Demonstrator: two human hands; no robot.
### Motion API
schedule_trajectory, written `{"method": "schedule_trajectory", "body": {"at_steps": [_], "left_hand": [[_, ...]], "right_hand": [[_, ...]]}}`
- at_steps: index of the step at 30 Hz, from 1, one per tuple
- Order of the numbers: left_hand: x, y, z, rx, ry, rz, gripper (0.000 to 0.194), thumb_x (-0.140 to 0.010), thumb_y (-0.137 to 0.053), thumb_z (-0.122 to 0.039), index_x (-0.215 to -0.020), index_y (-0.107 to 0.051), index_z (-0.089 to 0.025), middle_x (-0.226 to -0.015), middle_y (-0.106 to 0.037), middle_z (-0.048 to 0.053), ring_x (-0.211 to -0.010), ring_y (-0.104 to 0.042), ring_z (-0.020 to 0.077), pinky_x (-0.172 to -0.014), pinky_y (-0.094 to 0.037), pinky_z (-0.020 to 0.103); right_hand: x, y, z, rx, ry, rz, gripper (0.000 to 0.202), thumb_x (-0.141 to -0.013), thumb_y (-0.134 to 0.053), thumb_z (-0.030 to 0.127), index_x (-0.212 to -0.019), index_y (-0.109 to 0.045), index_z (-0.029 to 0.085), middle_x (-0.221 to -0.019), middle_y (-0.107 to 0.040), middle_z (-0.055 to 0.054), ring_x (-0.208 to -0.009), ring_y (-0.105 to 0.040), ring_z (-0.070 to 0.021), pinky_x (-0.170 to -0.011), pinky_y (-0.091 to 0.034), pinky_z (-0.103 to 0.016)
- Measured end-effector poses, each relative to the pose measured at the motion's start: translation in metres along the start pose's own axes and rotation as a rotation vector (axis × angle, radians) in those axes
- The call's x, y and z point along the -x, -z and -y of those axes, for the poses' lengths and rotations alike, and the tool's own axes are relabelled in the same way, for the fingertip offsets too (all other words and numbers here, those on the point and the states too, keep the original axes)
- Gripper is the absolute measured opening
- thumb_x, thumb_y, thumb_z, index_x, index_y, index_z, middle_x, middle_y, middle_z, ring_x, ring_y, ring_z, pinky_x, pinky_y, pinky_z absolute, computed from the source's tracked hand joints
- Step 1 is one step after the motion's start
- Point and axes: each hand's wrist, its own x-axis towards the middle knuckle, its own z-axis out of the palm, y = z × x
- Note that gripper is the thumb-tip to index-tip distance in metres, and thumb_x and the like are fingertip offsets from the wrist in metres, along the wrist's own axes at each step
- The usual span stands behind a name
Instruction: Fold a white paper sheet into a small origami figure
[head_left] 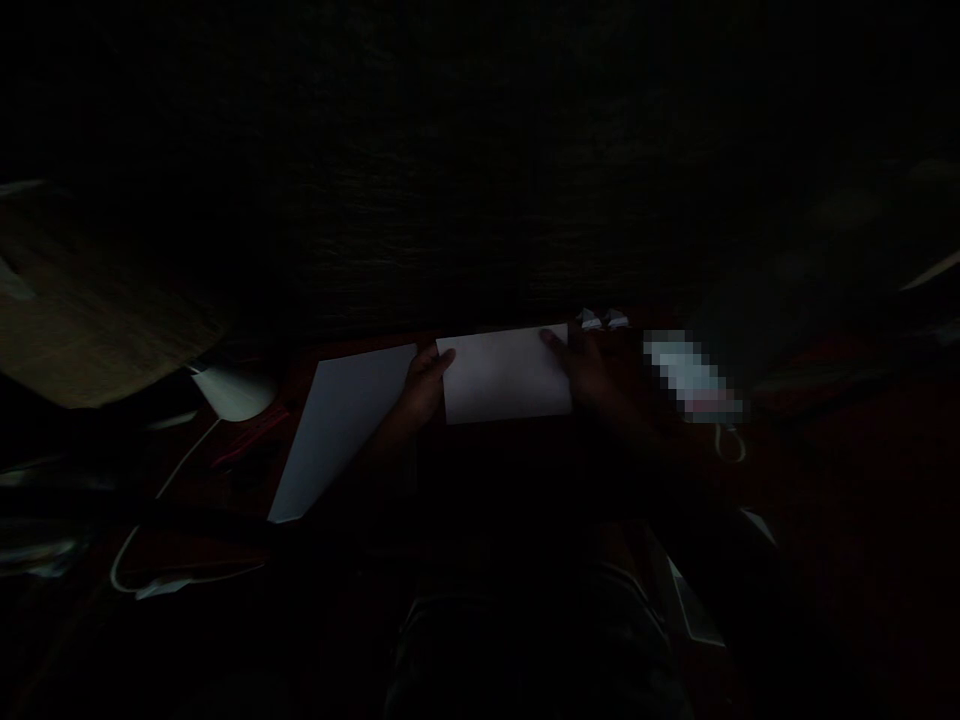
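A white sheet of paper, wider than it is tall, is held up between my two hands. My left hand grips its left edge, thumb on the near face and fingers behind. At the upper right corner my right hand pinches it the same way, with the thumb on top. Left of it, partly behind my left forearm, lies a larger stack or sheet of white paper. Two small folded white paper pieces stand just beyond my right hand. The picture is very dark, so fine detail is lost.
On the left are a white cone-shaped thing, perhaps a lamp, its pale cord and a reddish object. A blurred-out light item lies right, with a white loop below it. A dark wall rises behind the reddish table.
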Motion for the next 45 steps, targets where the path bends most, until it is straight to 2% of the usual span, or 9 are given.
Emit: {"method": "schedule_trajectory", "body": {"at_steps": [3, 6, 11, 17, 21, 30, 37, 39, 45], "left_hand": [[-0.001, -0.001, -0.004, 0.023, -0.09, -0.086, 0.043, -0.088, -0.078, -0.06, -0.112, -0.073, -0.024, -0.117, -0.08, 0.011, -0.119, -0.074, 0.0326, -0.101, -0.06, 0.05], [0.0, 0.0, -0.012, 0.042, -0.14, -0.14, 0.052, -0.087, -0.078, -0.066, -0.116, -0.072, -0.024, -0.126, -0.078, 0.012, -0.128, -0.071, 0.0345, -0.105, -0.06, 0.051], [0.003, 0.0, -0.017, -0.002, -0.162, -0.123, 0.059, -0.083, -0.082, -0.069, -0.12, -0.071, -0.024, -0.125, -0.077, 0.012, -0.128, -0.07, 0.0358, -0.104, -0.06, 0.051], [0.006, -0.004, -0.009, 0.061, -0.059, -0.16, 0.061, -0.066, -0.096, -0.061, -0.104, -0.072, -0.018, -0.105, -0.08, 0.01, -0.104, -0.078, 0.032, -0.089, -0.062, 0.042], [0.006, -0.005, -0.007, 0.076, -0.015, -0.18, 0.054, -0.066, -0.096, -0.055, -0.097, -0.073, -0.017, -0.096, -0.08, 0.009, -0.094, -0.078, 0.0289, -0.08, -0.062, 0.038], [0.007, -0.004, -0.008, 0.062, -0.07, -0.173, 0.053, -0.068, -0.095, -0.057, -0.097, -0.074, -0.018, -0.098, -0.081, 0.009, -0.094, -0.078, 0.0276, -0.081, -0.062, 0.038], [0.007, -0.003, -0.007, 0.017, -0.029, -0.143, 0.049, -0.069, -0.094, -0.049, -0.101, -0.075, -0.017, -0.105, -0.081, 0.012, -0.101, -0.078, 0.0314, -0.088, -0.064, 0.044], [0.007, -0.003, -0.008, 0.013, -0.02, -0.144, 0.049, -0.069, -0.093, -0.047, -0.103, -0.075, -0.016, -0.108, -0.081, 0.012, -0.102, -0.078, 0.0313, -0.089, -0.064, 0.044], [0.012, -0.002, -0.013, -0.049, 0.048, -0.082, 0.054, -0.067, -0.093, -0.048, -0.107, -0.074, -0.018, -0.104, -0.081, 0.01, -0.098, -0.077, 0.0317, -0.085, -0.063, 0.044]], "right_hand": [[0.006, -0.004, 0.012, -0.085, -0.047, 0.088, 0.051, -0.088, -0.075, 0.067, -0.117, -0.073, 0.025, -0.129, -0.078, -0.012, -0.12, -0.072, -0.0361, -0.101, -0.062, -0.056], [0.006, -0.006, 0.015, -0.1, -0.046, 0.135, 0.06, -0.081, -0.08, 0.071, -0.117, -0.074, 0.023, -0.124, -0.08, -0.013, -0.117, -0.073, -0.0369, -0.102, -0.062, -0.057], [0.002, -0.006, 0.01, -0.08, -0.014, 0.153, 0.063, -0.082, -0.078, 0.074, -0.12, -0.075, 0.024, -0.13, -0.079, -0.012, -0.124, -0.072, -0.0374, -0.11, -0.058, -0.058], [-0.001, -0.006, 0.003, -0.017, -0.111, 0.182, 0.061, -0.076, -0.084, 0.069, -0.115, -0.078, 0.023, -0.124, -0.082, -0.011, -0.129, -0.071, -0.0386, -0.117, -0.052, -0.058], [0.001, -0.006, 0.002, -0.025, -0.131, 0.168, 0.057, -0.081, -0.081, 0.068, -0.116, -0.078, 0.023, -0.125, -0.082, -0.011, -0.13, -0.069, -0.0393, -0.118, -0.05, -0.059], [0.004, -0.004, 0.007, -0.015, -0.099, 0.152, 0.054, -0.085, -0.078, 0.065, -0.121, -0.076, 0.024, -0.131, -0.079, -0.011, -0.131, -0.067, -0.0382, -0.119, -0.048, -0.058], [0.003, -0.004, 0.009, -0.044, -0.193, 0.174, 0.049, -0.081, -0.081, 0.064, -0.103, -0.078, 0.021, -0.116, -0.082, -0.013, -0.118, -0.073, -0.038, -0.113, -0.052, -0.059], [0.006, -0.005, 0.013, -0.085, -0.209, 0.189, 0.047, -0.082, -0.08, 0.062, -0.106, -0.077, 0.021, -0.116, -0.082, -0.012, -0.116, -0.073, -0.0365, -0.109, -0.056, -0.057], [0.004, -0.005, 0.012, -0.101, -0.089, 0.083, 0.045, -0.088, -0.076, 0.058, -0.118, -0.073, 0.025, -0.13, -0.078, -0.01, -0.128, -0.068, -0.0345, -0.11, -0.057, -0.052]]}}
